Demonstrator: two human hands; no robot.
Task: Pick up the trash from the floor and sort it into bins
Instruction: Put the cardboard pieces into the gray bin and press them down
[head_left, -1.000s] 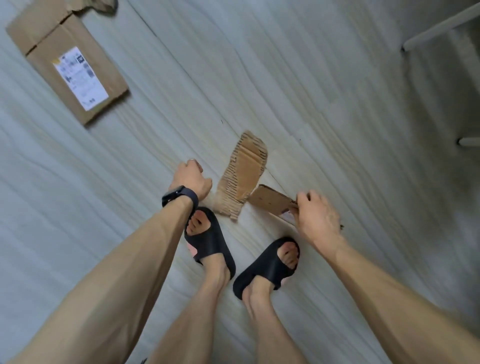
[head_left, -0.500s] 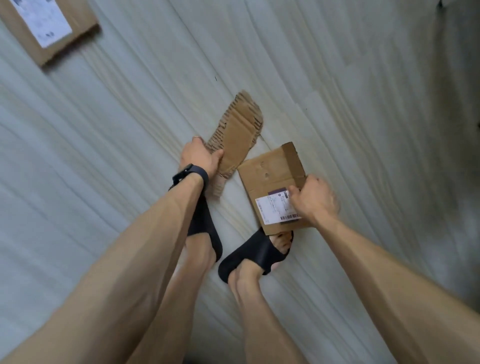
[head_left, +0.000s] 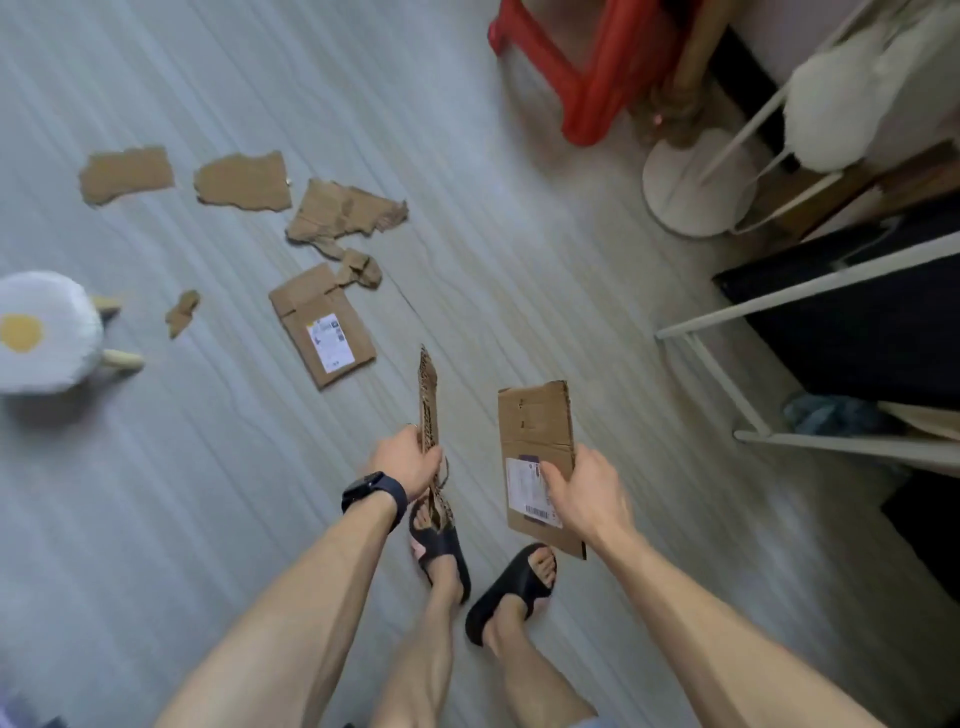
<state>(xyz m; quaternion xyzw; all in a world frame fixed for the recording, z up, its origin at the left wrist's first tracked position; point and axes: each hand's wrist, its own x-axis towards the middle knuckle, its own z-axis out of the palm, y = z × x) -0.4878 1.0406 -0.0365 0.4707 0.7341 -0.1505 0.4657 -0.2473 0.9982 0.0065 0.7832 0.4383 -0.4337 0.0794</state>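
A person stands on a littered floor (head_left: 156, 493), the left hand (head_left: 402, 460) gripping a torn cardboard strip (head_left: 428, 400) edge-up and the right hand (head_left: 582, 488) pinching a labelled cardboard panel (head_left: 535, 431). The nearest piece on the ground, a cardboard sheet (head_left: 322, 325) with a white label, lies ahead and to the left, its long axis slanting away leftward, closer to the left hand. Torn scraps (head_left: 345, 213) lie beyond it. No bin is in view.

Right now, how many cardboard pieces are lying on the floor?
6: across the top, leftmost torn piece, second torn piece, ragged sheet; crumpled bit below it; labelled panel mid-floor; small scrap left of it. Others may be hidden.
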